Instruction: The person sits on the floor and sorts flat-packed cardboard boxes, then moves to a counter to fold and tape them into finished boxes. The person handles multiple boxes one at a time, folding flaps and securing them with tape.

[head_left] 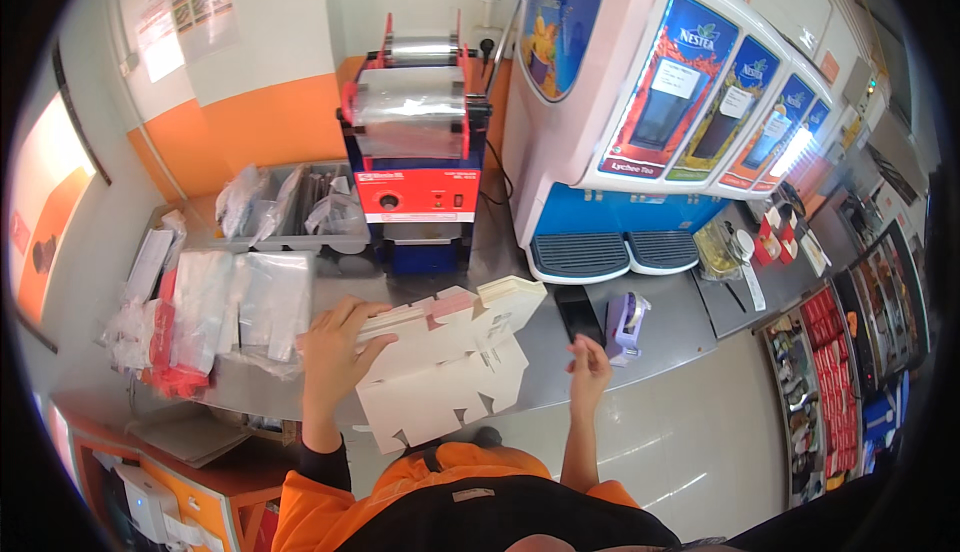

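Observation:
My left hand [342, 344] grips the left end of a stack of flat white cardboard box blanks [430, 377], thumb on the near side and fingers over the top. The blanks have notched, slotted edges and hang partly over the front of the metal counter. To their right, my right hand [589, 370] is raised with its fingers curled together, and what they hold, if anything, is too small to make out. Just beyond those fingers lies a black phone [577, 314]. A purple tape dispenser [627, 328] stands beside it.
A red and blue cup sealing machine [415, 192] stands behind the blanks. A large drink dispenser [640, 102] with drip trays [580, 257] fills the back right. Plastic bag packs [270, 297] and a grey bin [300, 237] occupy the left. The metal counter [680, 337] ends near me.

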### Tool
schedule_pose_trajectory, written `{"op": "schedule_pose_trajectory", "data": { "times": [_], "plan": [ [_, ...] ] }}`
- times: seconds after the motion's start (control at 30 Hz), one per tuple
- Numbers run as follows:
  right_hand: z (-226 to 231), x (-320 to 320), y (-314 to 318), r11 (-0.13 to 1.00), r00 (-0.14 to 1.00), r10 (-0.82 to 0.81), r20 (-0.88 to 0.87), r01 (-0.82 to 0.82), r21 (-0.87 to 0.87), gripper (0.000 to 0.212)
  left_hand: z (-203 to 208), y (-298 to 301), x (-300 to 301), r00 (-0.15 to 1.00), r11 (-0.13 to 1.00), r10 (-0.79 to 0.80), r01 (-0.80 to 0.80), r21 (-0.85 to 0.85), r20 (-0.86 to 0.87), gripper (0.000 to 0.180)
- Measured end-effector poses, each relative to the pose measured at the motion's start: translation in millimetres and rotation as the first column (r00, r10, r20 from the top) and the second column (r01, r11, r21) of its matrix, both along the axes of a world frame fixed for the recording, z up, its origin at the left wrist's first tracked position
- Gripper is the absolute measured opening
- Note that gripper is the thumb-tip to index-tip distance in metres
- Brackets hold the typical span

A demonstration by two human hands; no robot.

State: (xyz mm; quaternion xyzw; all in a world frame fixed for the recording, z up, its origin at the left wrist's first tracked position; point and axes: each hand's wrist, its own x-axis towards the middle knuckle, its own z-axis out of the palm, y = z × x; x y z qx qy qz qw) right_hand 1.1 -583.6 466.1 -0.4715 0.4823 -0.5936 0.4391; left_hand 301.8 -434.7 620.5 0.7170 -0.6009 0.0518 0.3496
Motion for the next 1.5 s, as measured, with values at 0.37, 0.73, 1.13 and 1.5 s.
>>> {"op": "schedule_pose_trajectory", "data": {
  "times": [0.37,0.73,1.13,1.5],
  "plan": [
    [128,186,67,0.694,0.687,0.72,0.101,-0.708,-0.13,0.029,-9,3,6,0.997,0.997,-0.009,0.003,-0.075,-0.073,0.042],
    [128,188,76,0.695,0.699,0.715,0.006,-0.71,-0.108,0.053,-16,7,7,0.997,0.995,0.028,-0.035,-0.09,-0.072,0.052],
    [123,183,84,0.734,0.735,0.678,-0.007,-0.677,-0.056,0.061,-11,5,15,0.999,0.994,-0.035,0.033,-0.1,-0.021,0.049],
    [101,182,88,0.757,0.766,0.637,-0.087,-0.643,-0.118,0.08,-15,9,23,0.991,0.991,-0.132,0.132,-0.007,0.036,0.032]
  ]
}}
